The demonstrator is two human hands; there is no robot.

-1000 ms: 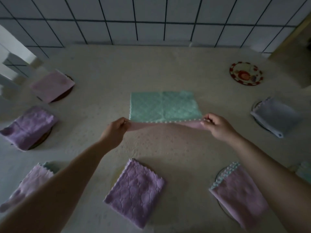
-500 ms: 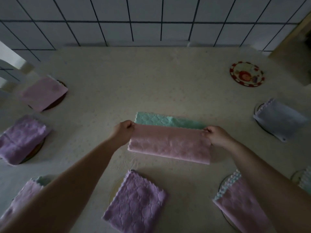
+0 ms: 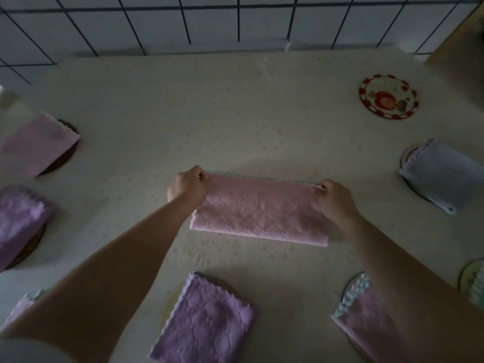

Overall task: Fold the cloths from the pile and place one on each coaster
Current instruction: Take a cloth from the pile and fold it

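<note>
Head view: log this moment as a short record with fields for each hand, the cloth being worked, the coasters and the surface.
left hand: left hand pinches the far left corner of the pink cloth
right hand: right hand pinches its far right corner
cloth state: folded in half, pink side up, green edging along the far edge, lying on the table
bare coaster: red coaster, far right, no cloth on it
covered coasters: several around the table edges carry folded cloths, such as the purple cloth and grey cloth
</note>
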